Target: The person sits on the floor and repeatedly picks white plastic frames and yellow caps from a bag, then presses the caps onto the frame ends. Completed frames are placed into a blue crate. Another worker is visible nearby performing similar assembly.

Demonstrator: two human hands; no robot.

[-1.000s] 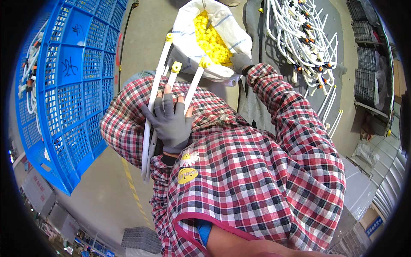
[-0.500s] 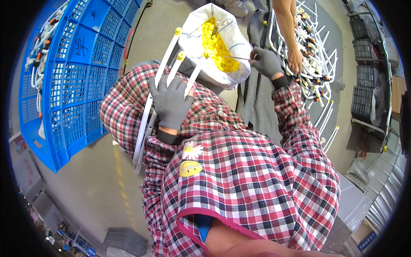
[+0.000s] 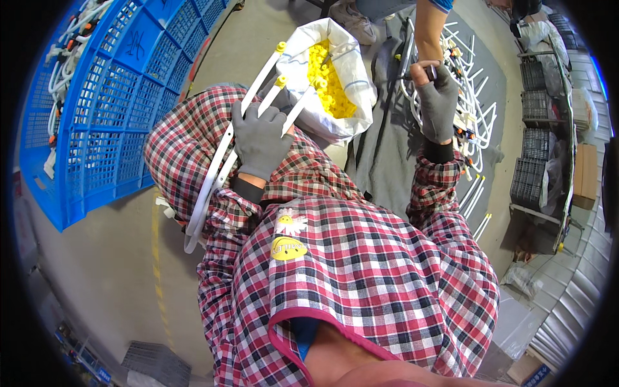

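My gloved left hand [image 3: 261, 143] is closed around several white tubes [image 3: 220, 151] that lie slanting over my checked sleeve and lap. Yellow end caps [image 3: 280, 47] sit on the tube ends beside an open white sack [image 3: 358, 55]. Small yellow plastic caps [image 3: 327, 80] fill the sack. To the right, my gloved right hand [image 3: 438, 106] is raised with its fingers curled in and a bare fingertip showing. Something small and dark shows at those fingers; its kind cannot be made out. Behind that hand, a co-worker's bare forearm [image 3: 429, 32] reaches down, its hand mostly hidden.
A tall blue plastic crate [image 3: 122, 97] with white tube parts stands at the left. More white tubes with black and orange fittings [image 3: 474, 116] lie on grey cloth [image 3: 380, 129] at the right. Beyond them is a shelf rack with dark baskets [image 3: 534, 164]. A co-worker's shoe [image 3: 354, 22] is behind the sack.
My right hand has moved right, away from the sack and toward the tube pile; the thin rod it held toward a yellow cap no longer shows. My left hand keeps hold of the tubes.
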